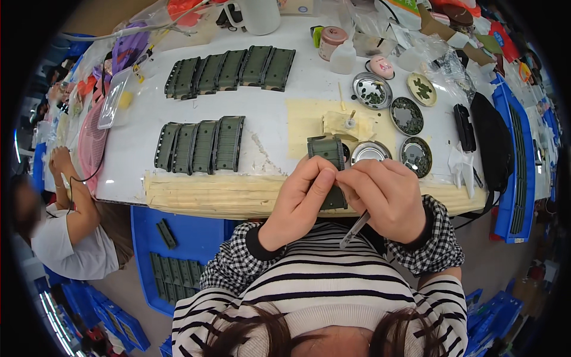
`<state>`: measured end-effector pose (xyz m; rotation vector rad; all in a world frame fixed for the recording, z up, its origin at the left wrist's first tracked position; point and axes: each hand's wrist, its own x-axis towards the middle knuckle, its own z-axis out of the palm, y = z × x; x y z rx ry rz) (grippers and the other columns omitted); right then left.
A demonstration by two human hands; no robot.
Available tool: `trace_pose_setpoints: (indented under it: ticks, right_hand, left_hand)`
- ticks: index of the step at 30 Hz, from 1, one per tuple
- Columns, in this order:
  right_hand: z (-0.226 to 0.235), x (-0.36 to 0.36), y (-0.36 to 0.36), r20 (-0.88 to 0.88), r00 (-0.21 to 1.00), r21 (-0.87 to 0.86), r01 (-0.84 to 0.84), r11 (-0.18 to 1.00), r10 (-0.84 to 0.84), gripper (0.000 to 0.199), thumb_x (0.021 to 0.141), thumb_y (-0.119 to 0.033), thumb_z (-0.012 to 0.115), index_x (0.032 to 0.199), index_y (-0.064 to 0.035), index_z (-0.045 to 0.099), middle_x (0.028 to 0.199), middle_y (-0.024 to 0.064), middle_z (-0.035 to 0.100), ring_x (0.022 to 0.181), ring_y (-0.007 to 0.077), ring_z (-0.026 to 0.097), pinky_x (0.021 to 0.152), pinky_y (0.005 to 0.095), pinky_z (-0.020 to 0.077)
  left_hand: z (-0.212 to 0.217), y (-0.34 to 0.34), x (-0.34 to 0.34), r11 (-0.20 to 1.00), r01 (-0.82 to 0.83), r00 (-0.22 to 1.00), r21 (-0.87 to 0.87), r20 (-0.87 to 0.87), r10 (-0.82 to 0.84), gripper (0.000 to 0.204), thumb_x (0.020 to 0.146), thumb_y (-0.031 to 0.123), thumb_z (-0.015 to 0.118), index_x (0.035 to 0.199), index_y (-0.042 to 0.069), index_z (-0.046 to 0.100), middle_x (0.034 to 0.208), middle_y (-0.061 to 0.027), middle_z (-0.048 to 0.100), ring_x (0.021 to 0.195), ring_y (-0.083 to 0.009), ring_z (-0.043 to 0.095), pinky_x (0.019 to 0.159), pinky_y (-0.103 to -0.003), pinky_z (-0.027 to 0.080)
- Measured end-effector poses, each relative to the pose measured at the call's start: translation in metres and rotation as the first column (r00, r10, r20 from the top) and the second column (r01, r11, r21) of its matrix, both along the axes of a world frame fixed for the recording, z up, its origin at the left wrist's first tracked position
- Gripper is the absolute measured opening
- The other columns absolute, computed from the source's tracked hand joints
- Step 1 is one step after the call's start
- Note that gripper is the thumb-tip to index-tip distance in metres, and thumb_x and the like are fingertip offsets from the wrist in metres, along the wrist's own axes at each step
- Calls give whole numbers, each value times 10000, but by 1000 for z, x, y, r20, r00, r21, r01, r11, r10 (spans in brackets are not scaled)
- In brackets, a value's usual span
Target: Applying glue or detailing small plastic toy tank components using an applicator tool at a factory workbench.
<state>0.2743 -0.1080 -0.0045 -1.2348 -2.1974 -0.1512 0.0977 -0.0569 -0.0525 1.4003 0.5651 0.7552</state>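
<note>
Dark green, a ribbed, curved piece [326,149] lies between the two hands at the near edge of a white worktable [264,116]. The left hand [297,205] grips it, thumb and forefinger pressed together over its left side. The right hand [383,196] is closed, its fingertips meeting the left thumb above the piece; a clear, slender tool [355,229] projects from beneath its palm. Whether these fingertips also pinch something small cannot be told.

Just beyond the piece stands a yellow-wrapped block [334,125] on a cream sheet [297,131]. To its right are round dishes; a dark-filled dish [407,116] and a cream dish [422,90] hold small green bits. Left of the hands, similar green pieces form a front row of four [203,147] and a back row of five [231,69]. A yellow, padded strip [226,196] borders the table. Below it, a blue tray [141,238] contains further green pieces. At far left sits another person [74,250] in a white top.
</note>
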Motion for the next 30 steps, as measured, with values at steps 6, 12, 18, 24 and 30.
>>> trace_pose_setpoints:
  ticks: [6, 12, 18, 24, 30]
  right_hand:
    - [-1, -11, 6, -406, 914, -193, -83, 978, -2, 242, 691, 27, 730, 914, -2, 641, 787, 90, 594, 652, 219, 600, 571, 294, 490]
    - [9, 0, 3, -497, 853, -231, 45, 972, -158, 219, 714, 65, 728, 906, 4, 641, 799, 108, 609, 673, 219, 613, 563, 289, 479]
    - [6, 4, 3, -424, 888, -168, 117, 979, -179, 217, 721, 67, 724, 913, 9, 641, 814, 111, 612, 664, 233, 614, 554, 301, 482]
    - [1, 3, 8, -391, 905, -84, 150, 985, -171, 233, 702, 56, 730, 910, -2, 643, 807, 105, 611, 636, 235, 614, 528, 307, 479]
    - [-1, 3, 13, -279, 951, 3, 139, 990, -133, 255, 693, 0, 731, 927, -21, 633, 818, 89, 609, 651, 231, 612, 549, 319, 481]
  left_hand:
    - [1, -2, -9, 991, 41, 995, -124, 96, -30, 232, 1040, 189, 399, 948, 18, 526, 883, -19, 461, 823, -100, 434, 792, -220, 367]
    - [11, -11, -3, 980, 4, 973, -197, 228, 42, 405, 999, 41, 412, 1382, 50, 282, 1138, -100, 512, 962, -133, 531, 868, -260, 452]
    - [18, -4, -7, 948, 4, 981, -317, 185, 58, 820, 947, -58, 422, 1502, 175, -135, 1334, -199, 467, 1084, -213, 579, 920, -368, 512]
    - [11, -8, -8, 994, -30, 992, -102, 122, 43, 740, 949, -42, 441, 1521, 141, 9, 1326, -193, 496, 1041, -229, 631, 922, -357, 524]
    - [5, -14, -9, 998, -57, 996, 2, 64, 57, 584, 932, -64, 459, 1462, -3, 223, 1281, -147, 520, 1102, -208, 590, 952, -329, 487]
